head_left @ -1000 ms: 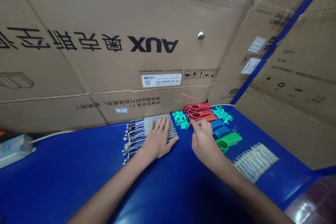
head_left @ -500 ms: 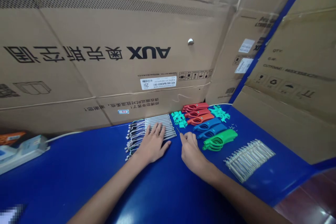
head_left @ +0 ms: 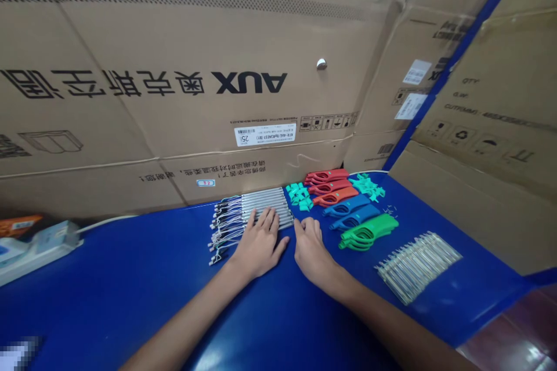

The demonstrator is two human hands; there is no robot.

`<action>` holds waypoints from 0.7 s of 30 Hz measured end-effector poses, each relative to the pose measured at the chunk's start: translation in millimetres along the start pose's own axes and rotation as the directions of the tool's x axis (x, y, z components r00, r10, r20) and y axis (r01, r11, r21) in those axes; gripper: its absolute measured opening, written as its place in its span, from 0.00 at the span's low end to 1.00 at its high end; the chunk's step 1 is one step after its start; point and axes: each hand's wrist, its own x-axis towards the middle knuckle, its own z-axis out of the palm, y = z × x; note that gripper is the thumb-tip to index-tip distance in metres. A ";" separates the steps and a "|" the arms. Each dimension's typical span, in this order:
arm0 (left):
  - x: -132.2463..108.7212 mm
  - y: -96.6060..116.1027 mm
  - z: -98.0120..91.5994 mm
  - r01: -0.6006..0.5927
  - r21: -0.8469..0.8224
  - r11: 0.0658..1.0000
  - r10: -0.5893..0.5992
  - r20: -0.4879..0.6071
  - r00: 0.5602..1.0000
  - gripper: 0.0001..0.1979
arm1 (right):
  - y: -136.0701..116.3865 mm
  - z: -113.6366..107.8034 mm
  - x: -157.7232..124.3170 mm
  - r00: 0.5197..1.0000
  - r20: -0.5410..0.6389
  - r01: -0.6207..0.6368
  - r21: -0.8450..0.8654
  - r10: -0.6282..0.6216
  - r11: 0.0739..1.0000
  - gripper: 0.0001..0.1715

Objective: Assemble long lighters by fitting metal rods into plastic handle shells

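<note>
The left hand (head_left: 259,246) lay open and flat, gripping nothing, on the wired metal tubes (head_left: 263,200), their long axes running sideways across the blue bench (head_left: 108,284); the open, empty right hand (head_left: 310,252) lay just beside their right ends

Bench top (head_left: 108,295) glossy royal blue. Silver tubes (head_left: 265,203) w/ white wires (head_left: 226,231); red plastic pcs (head_left: 326,176), orange plastic pc (head_left: 335,196), blue plastic pcs (head_left: 347,206), green plastic pcs (head_left: 369,233), teal clips (head_left: 299,196). Cartons (head_left: 130,127) kraft brown, black print, dotted black band near top.
</note>
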 end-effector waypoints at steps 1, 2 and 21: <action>0.6 0.3 0.4 0.000 -0.002 1.000 0.000 -0.002 1.000 0.29 | -0.2 0.5 0.1 1.000 -0.003 0.001 0.001 -0.001 1.000 0.31; 1.3 0.5 0.8 -0.001 -0.004 1.000 0.001 -0.006 1.000 0.29 | -0.3 1.0 0.3 1.000 -0.007 0.003 0.002 -0.003 1.000 0.31; 6.7 0.7 4.7 -0.023 -0.082 0.996 0.018 -0.067 0.998 0.27 | 0.3 2.1 -0.2 1.000 -0.018 0.018 0.043 -0.017 0.999 0.32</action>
